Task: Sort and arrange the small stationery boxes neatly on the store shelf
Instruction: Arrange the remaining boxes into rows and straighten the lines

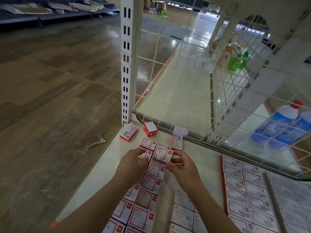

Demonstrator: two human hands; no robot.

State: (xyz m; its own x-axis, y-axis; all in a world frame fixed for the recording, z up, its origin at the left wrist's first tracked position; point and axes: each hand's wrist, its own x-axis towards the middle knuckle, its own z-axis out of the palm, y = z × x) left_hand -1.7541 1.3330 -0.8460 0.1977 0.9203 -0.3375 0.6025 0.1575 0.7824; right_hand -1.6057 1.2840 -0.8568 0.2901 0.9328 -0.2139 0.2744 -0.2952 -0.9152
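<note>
Here the white shelf (94, 167) is filling the lower half of the view, with its wire grid back panel (170, 84) standing at twelve o'clock. On it, a double row of red-and-white boxes (148, 187) is running from six o'clock up toward the centre, and a second block of similar boxes (242, 187) is lying at four o'clock, well apart from the first. Blue bottles (284, 125) are standing behind the grid at three o'clock. The left hand (133, 163) is resting its curled fingers on the boxes at the head of the row, at nine o'clock from the held box. The right hand (180, 167) is pinching one small box (162, 154) between thumb and fingertips, just above the row's far end. Three loose boxes (150, 128) are lying tilted near the shelf's back corner at twelve o'clock.
</note>
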